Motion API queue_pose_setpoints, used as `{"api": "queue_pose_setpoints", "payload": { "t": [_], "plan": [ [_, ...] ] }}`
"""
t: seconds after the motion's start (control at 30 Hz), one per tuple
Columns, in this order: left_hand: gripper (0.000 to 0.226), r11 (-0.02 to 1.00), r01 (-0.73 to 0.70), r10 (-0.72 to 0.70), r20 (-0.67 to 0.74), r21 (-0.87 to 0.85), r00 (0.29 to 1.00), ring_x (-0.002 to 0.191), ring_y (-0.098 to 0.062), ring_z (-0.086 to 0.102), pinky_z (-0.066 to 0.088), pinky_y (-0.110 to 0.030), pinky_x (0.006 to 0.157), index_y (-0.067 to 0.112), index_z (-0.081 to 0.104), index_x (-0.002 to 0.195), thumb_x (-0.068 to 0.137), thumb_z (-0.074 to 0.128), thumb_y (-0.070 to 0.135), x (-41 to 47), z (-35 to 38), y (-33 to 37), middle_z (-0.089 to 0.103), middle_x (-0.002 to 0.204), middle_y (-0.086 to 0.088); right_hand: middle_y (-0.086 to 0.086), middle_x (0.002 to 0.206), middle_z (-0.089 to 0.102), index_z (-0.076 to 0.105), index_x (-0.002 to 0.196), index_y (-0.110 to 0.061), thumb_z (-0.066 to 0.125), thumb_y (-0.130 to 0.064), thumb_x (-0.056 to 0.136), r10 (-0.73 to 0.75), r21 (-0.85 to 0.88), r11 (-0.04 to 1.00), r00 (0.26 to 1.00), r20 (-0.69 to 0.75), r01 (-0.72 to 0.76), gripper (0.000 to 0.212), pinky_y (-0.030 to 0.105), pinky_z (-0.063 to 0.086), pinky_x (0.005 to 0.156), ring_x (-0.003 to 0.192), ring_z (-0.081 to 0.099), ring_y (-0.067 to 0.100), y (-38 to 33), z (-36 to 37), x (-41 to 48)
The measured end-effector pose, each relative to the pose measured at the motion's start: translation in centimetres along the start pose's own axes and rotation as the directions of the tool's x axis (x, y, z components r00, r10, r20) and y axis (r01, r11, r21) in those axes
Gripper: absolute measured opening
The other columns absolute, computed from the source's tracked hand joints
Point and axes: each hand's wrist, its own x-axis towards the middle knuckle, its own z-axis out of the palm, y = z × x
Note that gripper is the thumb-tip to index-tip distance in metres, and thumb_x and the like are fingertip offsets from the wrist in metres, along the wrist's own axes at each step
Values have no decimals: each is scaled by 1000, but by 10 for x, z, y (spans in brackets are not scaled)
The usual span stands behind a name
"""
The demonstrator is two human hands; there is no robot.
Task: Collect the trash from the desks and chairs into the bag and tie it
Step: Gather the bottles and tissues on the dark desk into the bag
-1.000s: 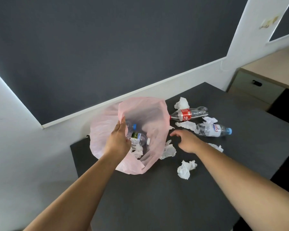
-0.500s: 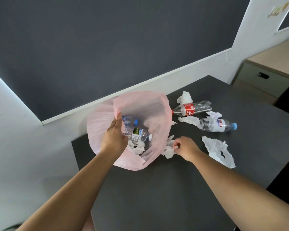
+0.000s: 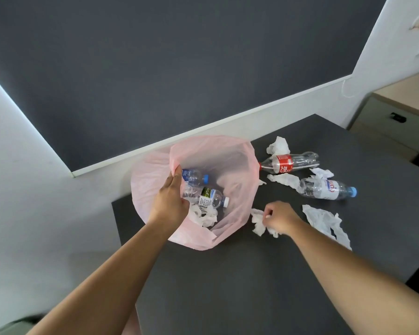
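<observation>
- dark grey desk (image 3: 252,274) is the biggest thing going, and the pink bag (image 3: 228,155) sits right on it with its mouth gaping wide open
- left hand (image 3: 169,201) is clamped on the bag's left rim, fingers curled over the edge and into the opening
- right hand (image 3: 279,217) is just to the right of the bag, well apart from the other hand, fingers pinched round a crumpled tissue (image 3: 258,222) that's almost touching the bag's side; can't tell if it's off the desk or not
- flattened white sheet (image 3: 324,221) lies further right of the bag, past the right hand
- cola bottle (image 3: 286,163) on its side, red cap end right up against the bag's right edge
- water bottle (image 3: 324,188) with a blue cap, also lying down, further right of the bag than the cola one
- inside the bag: a green-label bottle (image 3: 208,195) and a blue-label bottle (image 3: 194,175), both lying down, next to the left hand
- wad of tissues (image 3: 205,217) in the bag too, just below those bottles
- two more tissue scraps right of the bag, one behind the cola bottle (image 3: 279,145), one between the two loose bottles (image 3: 284,180)
</observation>
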Motion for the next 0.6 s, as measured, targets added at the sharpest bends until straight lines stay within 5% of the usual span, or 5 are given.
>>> {"api": "queue_pose_setpoints", "payload": {
  "t": [0.2, 0.33, 0.4, 0.5, 0.6],
  "plan": [
    [84, 1000, -3, 3, 16, -3, 1000, 130, -26, 44, 45, -33, 96, 27, 2, 151, 87, 48, 1, -5, -4, 5, 21, 157, 2, 3, 68, 59, 60, 73, -14, 58, -7, 78, -149, 250, 946, 961, -233, 208, 9, 26, 45, 46, 57, 57, 21, -69, -63, -8],
    [84, 1000, -12, 12, 4, -16, 1000, 132, -25, 40, 42, -32, 100, 27, 1, 151, 87, 48, 1, -10, -9, 9, 21, 157, 2, -8, 118, 61, 67, 108, -27, 68, -9, 82, -353, 263, 905, 935, 24, 335, 32, 32, 54, 80, 104, 62, 21, -106, -39, -12],
    [83, 1000, -9, 9, -6, -20, 1000, 132, -25, 40, 42, -32, 99, 26, 3, 151, 87, 48, 0, -12, -13, 7, 23, 156, 1, -9, 140, 48, 64, 119, -29, 71, -14, 81, -405, 205, 900, 912, 68, 384, 41, 26, 40, 100, 126, 47, 15, -108, -24, -11],
    [82, 1000, -3, 3, -32, -12, 999, 131, -25, 41, 43, -31, 93, 26, 4, 151, 86, 47, 1, -13, -20, -2, 19, 157, 4, -3, 143, 46, 71, 99, -24, 66, -13, 82, -416, 72, 891, 871, -262, 447, 21, 33, 23, 114, 139, 32, 16, -95, -17, -3],
    [80, 999, 8, -9, -45, -35, 999, 135, -24, 37, 40, -31, 102, 25, 1, 152, 90, 47, 6, -16, -24, -11, 16, 158, 4, -2, 151, 30, 69, 87, -31, 59, -12, 80, -181, 128, 960, 904, -387, 248, 23, 33, 31, 109, 137, 32, 24, -74, -12, 2]
  ]
}}
